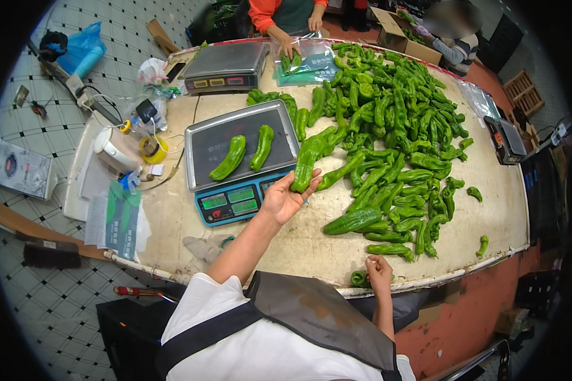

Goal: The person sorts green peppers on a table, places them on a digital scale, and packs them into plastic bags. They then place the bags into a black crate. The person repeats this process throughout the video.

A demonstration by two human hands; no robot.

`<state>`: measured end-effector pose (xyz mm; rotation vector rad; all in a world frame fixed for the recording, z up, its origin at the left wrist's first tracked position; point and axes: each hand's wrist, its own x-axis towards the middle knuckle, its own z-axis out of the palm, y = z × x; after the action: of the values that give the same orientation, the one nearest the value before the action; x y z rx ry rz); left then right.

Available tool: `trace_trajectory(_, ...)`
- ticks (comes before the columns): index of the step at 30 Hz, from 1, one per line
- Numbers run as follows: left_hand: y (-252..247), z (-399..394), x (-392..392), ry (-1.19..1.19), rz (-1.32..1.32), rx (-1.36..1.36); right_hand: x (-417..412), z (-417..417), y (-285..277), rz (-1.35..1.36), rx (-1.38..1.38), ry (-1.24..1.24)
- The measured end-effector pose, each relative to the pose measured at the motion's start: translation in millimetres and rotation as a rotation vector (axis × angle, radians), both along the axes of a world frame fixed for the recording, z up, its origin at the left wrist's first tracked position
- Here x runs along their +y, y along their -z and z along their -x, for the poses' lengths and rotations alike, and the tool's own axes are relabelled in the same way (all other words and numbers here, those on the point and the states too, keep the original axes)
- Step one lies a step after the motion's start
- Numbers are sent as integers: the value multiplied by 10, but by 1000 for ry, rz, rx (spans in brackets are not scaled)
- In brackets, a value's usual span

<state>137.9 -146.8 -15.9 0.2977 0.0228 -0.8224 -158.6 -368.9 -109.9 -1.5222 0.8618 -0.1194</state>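
Observation:
My left hand holds a large green pepper beside the right edge of a digital scale. Two green peppers lie apart on the steel scale pan, above the scale's blue display panel. My right hand is at the near table edge, fingers curled, next to a curled green pepper; whether it grips that pepper is hidden. A large heap of green peppers covers the table's middle and far right, with looser ones spread towards me.
Across the table a co-worker's hand reaches into a clear plastic bag of peppers. A second scale stands far left, another at the right edge. Left are a kettle-like appliance, cables, printed bags and a cloth.

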Motion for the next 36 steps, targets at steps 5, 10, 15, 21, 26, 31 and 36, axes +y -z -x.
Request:
trace_trajectory(5,-34,-6,-33,26,127,117,4,3,-3,6,1,-2)
trace_trajectory(10,95,-37,7,63,286,203,19,-23,26,15,16,2)
trace_trajectory(15,95,-63,26,-17,123,139,9,-11,66,56,32,-16)
trace_trajectory(21,-1,-394,17,-518,-1230,-1051,0,10,99,94,19,-27)
trace_trajectory(26,100,-589,105,-398,-2176,-1700,-20,28,198,198,41,-47)
trace_trajectory(31,-3,-591,161,-606,-2247,-1701,-4,33,210,241,-36,-57)
trace_trajectory(36,-324,-376,84,-763,-1676,-1745,-110,-87,-474,430,-118,-46)
